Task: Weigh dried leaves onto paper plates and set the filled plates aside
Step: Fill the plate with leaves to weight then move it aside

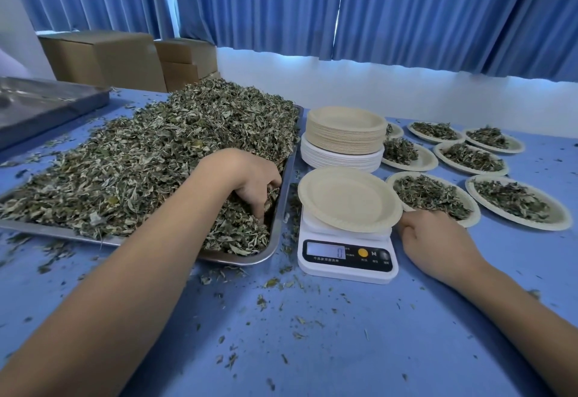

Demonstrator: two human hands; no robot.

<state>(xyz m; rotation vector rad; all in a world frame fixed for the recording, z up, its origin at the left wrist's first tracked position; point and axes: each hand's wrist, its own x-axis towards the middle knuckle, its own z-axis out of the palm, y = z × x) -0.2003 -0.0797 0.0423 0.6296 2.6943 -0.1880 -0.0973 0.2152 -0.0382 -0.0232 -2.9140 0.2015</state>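
Desk (344, 340): blue cover, strewn with loose leaf crumbs.
Left: steel tray (283, 190) heaped with dried leaves (150, 159), the heap highest at its far end.
Left hand (253, 182): sunk into the tray's near right corner, fingers curled down round a bunch of leaves.
Centre: white kitchen scale (347, 259), display reading 0. One empty paper plate (347, 199) sits on its platform.
Right hand (434, 240): on the desk just right of the scale, knuckles up, fingers tucked toward the plate's rim. Whether it grips anything cannot be told.
Beyond the scale: stack of unused plates (344, 134), tan ones atop white.
Right: filled plates (516, 201) laid out in rows, each carrying a portion of leaves.
Far left: second steel tray (47, 105), cardboard boxes (103, 55), blue curtains (406, 5) behind.
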